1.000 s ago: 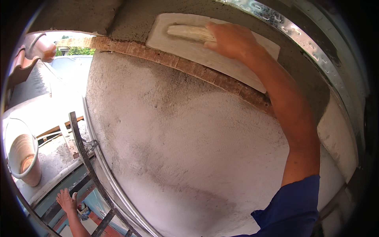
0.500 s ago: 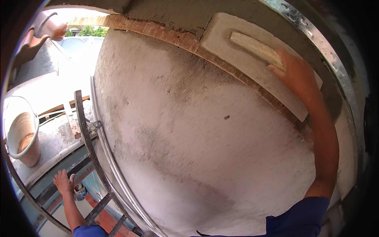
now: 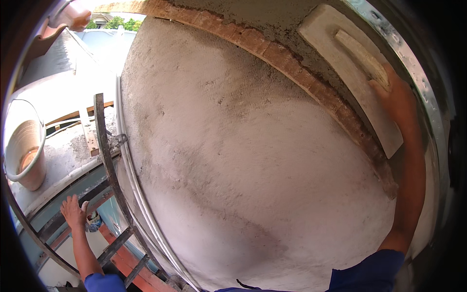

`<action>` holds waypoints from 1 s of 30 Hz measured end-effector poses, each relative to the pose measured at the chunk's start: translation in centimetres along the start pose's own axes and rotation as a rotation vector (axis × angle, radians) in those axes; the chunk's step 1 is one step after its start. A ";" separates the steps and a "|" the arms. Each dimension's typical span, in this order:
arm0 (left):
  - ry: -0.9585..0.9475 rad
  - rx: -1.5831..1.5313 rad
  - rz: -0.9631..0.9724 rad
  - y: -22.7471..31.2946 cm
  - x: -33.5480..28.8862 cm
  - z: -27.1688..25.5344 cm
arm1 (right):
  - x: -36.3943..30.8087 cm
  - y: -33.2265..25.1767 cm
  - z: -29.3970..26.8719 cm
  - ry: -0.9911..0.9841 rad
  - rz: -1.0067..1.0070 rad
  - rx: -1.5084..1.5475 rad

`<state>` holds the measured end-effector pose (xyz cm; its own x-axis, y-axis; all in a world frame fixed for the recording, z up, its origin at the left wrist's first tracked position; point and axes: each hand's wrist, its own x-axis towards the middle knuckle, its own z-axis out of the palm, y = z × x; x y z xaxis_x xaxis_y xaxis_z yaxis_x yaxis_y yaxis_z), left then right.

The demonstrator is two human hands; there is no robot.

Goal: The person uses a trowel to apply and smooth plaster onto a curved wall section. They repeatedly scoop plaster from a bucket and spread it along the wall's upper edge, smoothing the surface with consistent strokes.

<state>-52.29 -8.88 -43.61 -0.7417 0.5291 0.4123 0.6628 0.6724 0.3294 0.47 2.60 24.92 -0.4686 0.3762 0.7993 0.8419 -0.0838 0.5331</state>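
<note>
One plastered wall under brick course.

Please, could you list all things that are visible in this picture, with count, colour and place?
plastering float: one, pale grey with a light handle, upper right, flat against the wet band.
plastered wall: one, whitish grey, fills the centre.
brick course: one row, reddish brown, runs across the top of the wall.
bucket: one, pale with a wire handle, far left on a ledge.
metal frame: one, dark, left of the wall.
roof tiles: a few, reddish, top left.
left hand: lower left, on the frame.
right hand: gripping the float's handle.
</note>
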 end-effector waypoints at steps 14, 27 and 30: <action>-0.022 0.020 -0.010 0.0 0.5 0.3 | 2.0 -0.2 -0.2 0.025 -0.004 -0.006; -0.048 0.001 -0.020 0.1 0.6 -0.6 | 1.4 -2.2 0.1 -0.018 -0.023 -0.081; -0.060 -0.004 -0.028 0.0 0.1 -0.6 | 0.8 -1.5 0.3 -0.002 -0.025 -0.013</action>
<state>-52.32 -9.19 -43.06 -0.7647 0.5400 0.3516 0.6420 0.6853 0.3439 -1.08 3.31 24.68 -0.4889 0.3806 0.7849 0.8263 -0.0864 0.5566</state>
